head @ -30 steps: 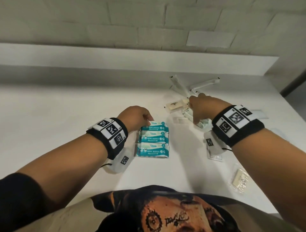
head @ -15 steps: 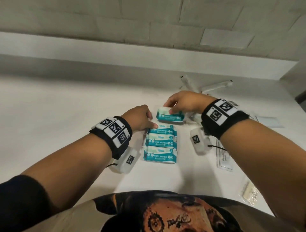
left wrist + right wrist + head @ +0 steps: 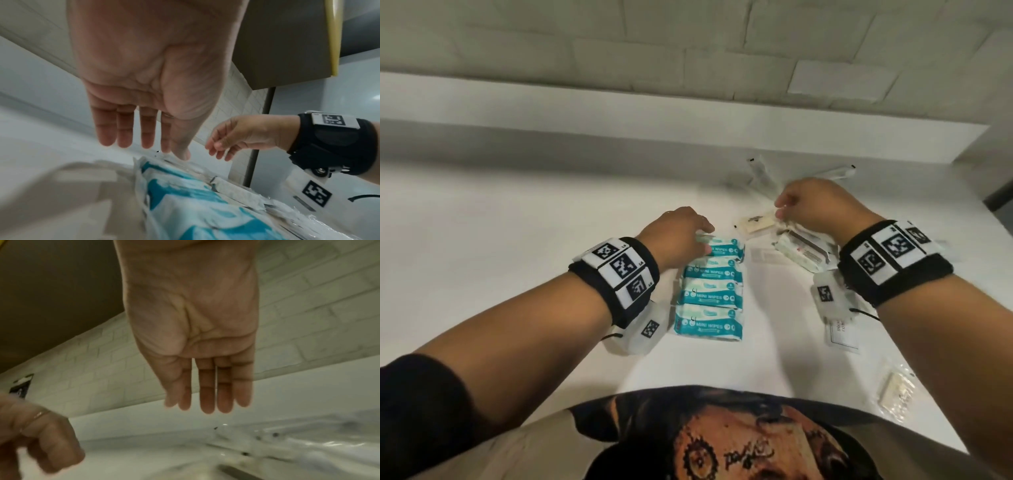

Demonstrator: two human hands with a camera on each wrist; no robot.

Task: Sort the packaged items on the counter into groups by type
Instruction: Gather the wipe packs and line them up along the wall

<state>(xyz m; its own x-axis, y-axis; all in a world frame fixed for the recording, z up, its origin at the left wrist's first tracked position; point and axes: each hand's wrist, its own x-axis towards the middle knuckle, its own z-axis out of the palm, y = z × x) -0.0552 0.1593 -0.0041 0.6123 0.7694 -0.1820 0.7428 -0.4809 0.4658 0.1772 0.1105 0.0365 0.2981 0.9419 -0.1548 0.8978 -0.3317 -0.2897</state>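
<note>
Since half a second ago the fourth teal-and-white soft plastic pack of mini wipes (image 3: 717,247) has left the right hand (image 3: 813,207) and now lies at the far end of the column of teal wipe packs (image 3: 709,291), which runs from near the front edge toward the back wall, about midway across the white counter (image 3: 517,222). That right hand has swung back to the right, over the loose pile of clear and white sachets (image 3: 803,250) nearer the counter's right edge. Its fingers hang straight and relaxed in the wrist view, holding nothing.

The left hand (image 3: 676,236) rests at the far left corner of the newest pack, fingers extended, the thumb (image 3: 183,152) touching the pack's crimped seam; it grips nothing.

Wipes look finished, so the step in hand is probably picking the next type from the pile. To do it well, I would single out one sachet rather than rake several: the cream flat sachet with a dark print (image 3: 756,221) lies just left of the fingers and apart from the rest, an easy first pick. The thin film will likely slip, so pinch an edge seam. Start its group well apart from the wipes; a similar cream sachet in clear wrap (image 3: 895,389) near the front right corner suggests a spot. The long white tube-like packets (image 3: 835,171) by the back edge can wait.
</note>
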